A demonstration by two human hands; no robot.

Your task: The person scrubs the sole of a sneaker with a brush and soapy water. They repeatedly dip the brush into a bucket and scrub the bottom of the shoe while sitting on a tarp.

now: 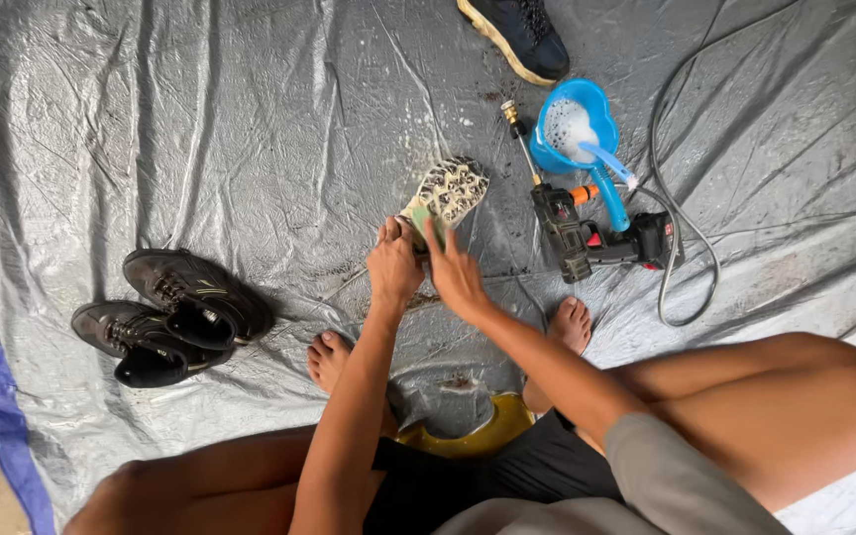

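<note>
Crinkled glossy tarp [200, 129] — lugged rubber sole [451, 188]

4 shoes [446, 193], 1 blue scoop [575, 134], 1 spray gun [587, 238], 1 hose [686, 267]

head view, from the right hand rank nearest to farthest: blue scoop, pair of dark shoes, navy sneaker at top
1. Blue scoop, up and to the right of the right hand.
2. Navy sneaker, top edge, above the hand.
3. Pair of dark shoes, far left on the tarp.

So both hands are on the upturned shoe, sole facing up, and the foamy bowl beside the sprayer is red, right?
Not quite: the bowl is blue, not red, as the head view shows. The rest holds: the left hand and right hand grip the upturned shoe, beside the sprayer.
</note>
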